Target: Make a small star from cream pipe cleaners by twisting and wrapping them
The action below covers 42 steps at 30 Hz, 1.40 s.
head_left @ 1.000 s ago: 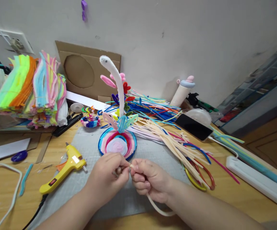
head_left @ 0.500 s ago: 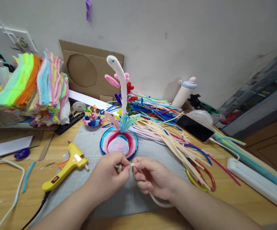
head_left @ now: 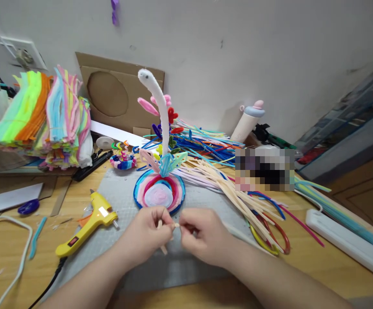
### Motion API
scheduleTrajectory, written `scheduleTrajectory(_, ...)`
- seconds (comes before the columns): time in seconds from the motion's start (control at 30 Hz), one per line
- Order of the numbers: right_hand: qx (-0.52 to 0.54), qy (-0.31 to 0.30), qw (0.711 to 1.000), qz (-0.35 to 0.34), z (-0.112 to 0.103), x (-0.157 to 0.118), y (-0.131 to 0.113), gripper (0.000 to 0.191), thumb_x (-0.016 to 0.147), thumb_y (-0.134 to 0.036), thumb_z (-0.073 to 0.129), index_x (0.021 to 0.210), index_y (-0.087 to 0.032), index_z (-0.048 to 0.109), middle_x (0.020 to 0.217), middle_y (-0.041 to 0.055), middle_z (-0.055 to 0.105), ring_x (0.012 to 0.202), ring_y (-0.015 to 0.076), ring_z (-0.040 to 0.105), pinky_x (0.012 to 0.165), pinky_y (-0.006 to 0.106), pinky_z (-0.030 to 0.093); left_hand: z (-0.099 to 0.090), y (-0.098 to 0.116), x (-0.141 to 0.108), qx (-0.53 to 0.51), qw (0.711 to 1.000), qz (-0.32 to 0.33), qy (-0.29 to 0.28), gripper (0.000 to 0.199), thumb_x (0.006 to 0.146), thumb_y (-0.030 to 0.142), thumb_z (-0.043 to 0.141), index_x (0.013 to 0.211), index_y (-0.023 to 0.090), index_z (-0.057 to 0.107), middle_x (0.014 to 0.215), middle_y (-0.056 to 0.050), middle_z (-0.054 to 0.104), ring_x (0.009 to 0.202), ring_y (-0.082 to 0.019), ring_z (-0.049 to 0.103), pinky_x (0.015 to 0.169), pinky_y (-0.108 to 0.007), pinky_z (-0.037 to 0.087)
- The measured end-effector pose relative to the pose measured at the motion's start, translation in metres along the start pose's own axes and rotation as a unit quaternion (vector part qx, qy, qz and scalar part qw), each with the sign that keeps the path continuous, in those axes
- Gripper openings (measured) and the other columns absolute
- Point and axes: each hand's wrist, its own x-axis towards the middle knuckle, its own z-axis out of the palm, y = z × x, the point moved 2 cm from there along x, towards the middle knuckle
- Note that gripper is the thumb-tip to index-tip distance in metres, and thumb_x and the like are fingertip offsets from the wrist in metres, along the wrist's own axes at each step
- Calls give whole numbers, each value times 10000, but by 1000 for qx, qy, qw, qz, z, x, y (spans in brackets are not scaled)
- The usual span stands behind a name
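My left hand [head_left: 149, 234] pinches a cream pipe cleaner [head_left: 163, 248], part of which sticks out below its fingers. Close beside it, my right hand [head_left: 202, 236] is closed on the same cream strand, and a short bit shows between both sets of fingertips. Just behind the hands lies a round coil base [head_left: 159, 195] in blue, pink and red. A white fuzzy stem [head_left: 163, 116] with a small dark eye rises from it, with colourful loops around it.
A yellow glue gun [head_left: 90, 223] lies on the grey mat's left side. Cream pipe cleaners [head_left: 234, 193] spread to the right, near a white power strip [head_left: 347, 244]. Bundled pipe cleaners [head_left: 28, 107] stand at the back left, beside cut cardboard [head_left: 141, 81].
My right hand has turned and its fingers have curled in more. The cream strand's loop below my right wrist is gone from there; a pale blurred length now shows to the right.
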Motion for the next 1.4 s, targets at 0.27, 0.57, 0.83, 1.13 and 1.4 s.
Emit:
scheduleTrajectory(0.27, 528, -134, 765, 342, 16, -1, 10, 88, 734, -259, 482, 717, -191, 428, 531, -79, 409, 383, 37, 202, 393, 175, 130, -4, 8, -8, 332, 903, 259, 81, 112, 698, 112, 485, 616, 179, 520, 569, 23, 515, 579, -123, 479, 553, -234, 325)
scheduleTrajectory(0.57, -118, -6, 989, -89, 7, -3, -3, 130, 770, -138, 477, 646, -165, 511, 636, -5, 494, 608, 116, 403, 563, 247, 269, -3, 0, -4, 84, 996, 26, -1, 66, 697, 192, 472, 633, 186, 485, 503, 60, 472, 447, -107, 469, 439, -203, 354)
scheduleTrajectory(0.83, 133, -102, 975, 144, -82, -11, 6, 172, 803, -252, 580, 963, -190, 594, 616, -39, 496, 492, 73, 418, 446, 185, 307, -26, -1, 2, 220, 973, 24, 67, 96, 684, 198, 469, 630, 186, 548, 496, 40, 543, 475, -128, 492, 448, -202, 291)
scheduleTrajectory(1.13, 465, 132, 866, 132, -120, -15, 28, 184, 646, -307, 723, 754, -223, 601, 574, -48, 544, 358, 26, 396, 336, 151, 212, -44, -8, -1, 379, 923, -20, 58, 109, 667, 181, 469, 622, 216, 561, 584, 11, 632, 523, -151, 568, 448, -207, 260)
scheduleTrajectory(1.4, 374, 115, 912, 127, -69, 3, 17, 181, 778, -343, 645, 853, -181, 672, 713, 41, 641, 532, 117, 571, 448, 223, 409, -38, 23, -20, 331, 917, 123, 185, 250, 757, 304, 552, 995, 242, 597, 1020, -52, 657, 896, -240, 613, 681, -283, 456)
